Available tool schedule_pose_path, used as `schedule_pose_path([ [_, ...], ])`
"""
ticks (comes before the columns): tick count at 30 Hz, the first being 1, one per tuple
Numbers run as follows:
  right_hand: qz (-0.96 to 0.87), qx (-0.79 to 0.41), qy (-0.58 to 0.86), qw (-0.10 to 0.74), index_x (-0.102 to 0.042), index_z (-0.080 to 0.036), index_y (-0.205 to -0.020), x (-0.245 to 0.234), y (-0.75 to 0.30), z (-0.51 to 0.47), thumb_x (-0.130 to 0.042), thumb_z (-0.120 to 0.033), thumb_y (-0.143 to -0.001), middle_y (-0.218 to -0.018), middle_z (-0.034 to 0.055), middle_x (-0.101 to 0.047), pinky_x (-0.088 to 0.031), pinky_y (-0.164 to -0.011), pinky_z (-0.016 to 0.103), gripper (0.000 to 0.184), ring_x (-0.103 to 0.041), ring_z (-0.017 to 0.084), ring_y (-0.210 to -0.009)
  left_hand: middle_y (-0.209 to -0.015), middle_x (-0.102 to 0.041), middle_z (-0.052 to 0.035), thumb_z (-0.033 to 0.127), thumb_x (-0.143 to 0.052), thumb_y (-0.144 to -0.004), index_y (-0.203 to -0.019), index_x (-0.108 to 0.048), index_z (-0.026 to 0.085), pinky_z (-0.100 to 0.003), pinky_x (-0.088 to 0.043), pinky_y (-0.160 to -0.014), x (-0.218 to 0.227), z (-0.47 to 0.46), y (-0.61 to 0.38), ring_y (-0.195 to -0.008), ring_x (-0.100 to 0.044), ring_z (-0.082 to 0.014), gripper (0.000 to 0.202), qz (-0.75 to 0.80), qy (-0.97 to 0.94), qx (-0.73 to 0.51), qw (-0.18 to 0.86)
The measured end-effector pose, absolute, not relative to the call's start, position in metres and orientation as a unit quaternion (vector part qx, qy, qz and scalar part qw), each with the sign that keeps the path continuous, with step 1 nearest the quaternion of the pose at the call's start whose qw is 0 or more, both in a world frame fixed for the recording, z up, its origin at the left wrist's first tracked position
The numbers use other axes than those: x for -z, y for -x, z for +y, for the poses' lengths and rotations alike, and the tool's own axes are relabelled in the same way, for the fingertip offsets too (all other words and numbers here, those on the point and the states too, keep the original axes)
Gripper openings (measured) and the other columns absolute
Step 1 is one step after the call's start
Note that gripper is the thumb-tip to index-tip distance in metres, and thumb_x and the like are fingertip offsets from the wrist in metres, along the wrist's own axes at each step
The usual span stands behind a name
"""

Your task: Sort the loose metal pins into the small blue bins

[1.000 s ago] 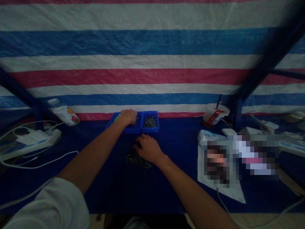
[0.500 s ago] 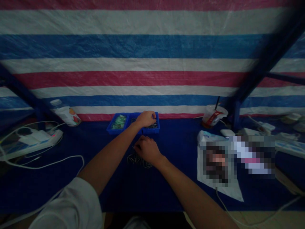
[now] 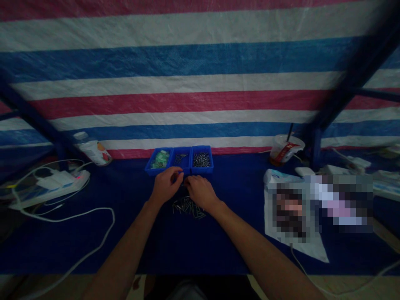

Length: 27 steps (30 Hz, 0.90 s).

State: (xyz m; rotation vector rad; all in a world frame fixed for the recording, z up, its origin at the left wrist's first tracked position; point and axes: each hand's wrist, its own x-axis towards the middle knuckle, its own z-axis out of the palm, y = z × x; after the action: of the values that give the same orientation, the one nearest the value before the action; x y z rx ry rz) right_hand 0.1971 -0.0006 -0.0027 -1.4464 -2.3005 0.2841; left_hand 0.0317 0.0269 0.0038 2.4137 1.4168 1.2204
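Note:
My left hand (image 3: 166,185) is closed in a pinch just in front of the blue bins, its fingertips close to those of my right hand. Fingers curled together, my right hand (image 3: 201,191) meets it from the other side. Whatever sits between the fingertips is too small and dark to make out. Beneath and in front of the hands lies a loose pile of long thin metal pins or screws (image 3: 189,207). Behind are three joined bins: the left bin (image 3: 148,167) holds pale green pieces, the middle bin (image 3: 184,166) a few thin metal pieces, the right bin (image 3: 202,170) many small metal parts.
A bottle (image 3: 93,149) and a power strip (image 3: 56,189) with white cables stand on the left. To the right are a plastic cup (image 3: 285,150) with a straw and a white packet (image 3: 271,225). A striped sheet (image 3: 200,62) hangs behind the blue tabletop (image 3: 187,250).
My left hand has come back from the right bin to meet my right hand, uncovering the middle and right bins. My right hand has shifted slightly right, and more of the pile shows.

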Motion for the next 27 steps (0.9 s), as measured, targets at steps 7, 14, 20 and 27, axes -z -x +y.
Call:
schedule_pose_path([
  [7,-0.791,-0.152,0.47,0.361,-0.07,-0.02,-0.099,0.007,-0.2,0.005,-0.054,-0.022,-0.096,-0.096,0.0046,-0.072,-0.045,-0.085,0.031,0.017,-0.062,0.019,-0.09,-0.073,-0.062,-0.0018,0.039,-0.04,-0.097,-0.074,-0.059,0.017,-0.029,-0.04,-0.067,0.003,0.025,-0.024,-0.068,-0.056,-0.0159,0.038,0.472,-0.813,-0.314,0.136],
  [14,-0.677,-0.303,0.434,0.511,-0.073,-0.022,-0.093,0.01,-0.193,0.011,-0.066,-0.02,-0.084,-0.088,0.0026,-0.073,-0.049,-0.075,0.031,0.011,-0.064,0.017,-0.076,-0.061,-0.052,0.0016,0.043,-0.036,-0.097,-0.064,-0.052,0.018,-0.027,-0.035,-0.061,0.004,0.021,-0.034,-0.059,-0.048,-0.0137,0.044,0.47,-0.761,-0.371,0.25],
  [20,-0.535,-0.502,0.363,0.574,-0.073,-0.021,-0.087,0.01,-0.193,0.022,-0.072,-0.031,-0.074,-0.085,0.0026,-0.074,-0.052,-0.075,0.032,0.017,-0.066,0.018,-0.078,-0.059,-0.046,0.0035,0.049,-0.039,-0.096,-0.068,-0.05,0.018,-0.026,-0.032,-0.057,0.004,0.021,-0.034,-0.056,-0.043,-0.0125,0.043,0.472,-0.71,-0.411,0.324],
  [27,-0.523,-0.514,0.379,0.564,-0.073,-0.021,-0.089,0.006,-0.197,0.02,-0.068,-0.031,-0.075,-0.085,0.0028,-0.074,-0.049,-0.065,0.03,0.018,-0.061,0.015,-0.068,-0.063,-0.048,0.0033,0.046,-0.048,-0.093,-0.072,-0.051,0.018,-0.025,-0.033,-0.057,-0.002,0.017,-0.037,-0.057,-0.043,-0.0112,0.035,0.424,-0.701,-0.446,0.362],
])
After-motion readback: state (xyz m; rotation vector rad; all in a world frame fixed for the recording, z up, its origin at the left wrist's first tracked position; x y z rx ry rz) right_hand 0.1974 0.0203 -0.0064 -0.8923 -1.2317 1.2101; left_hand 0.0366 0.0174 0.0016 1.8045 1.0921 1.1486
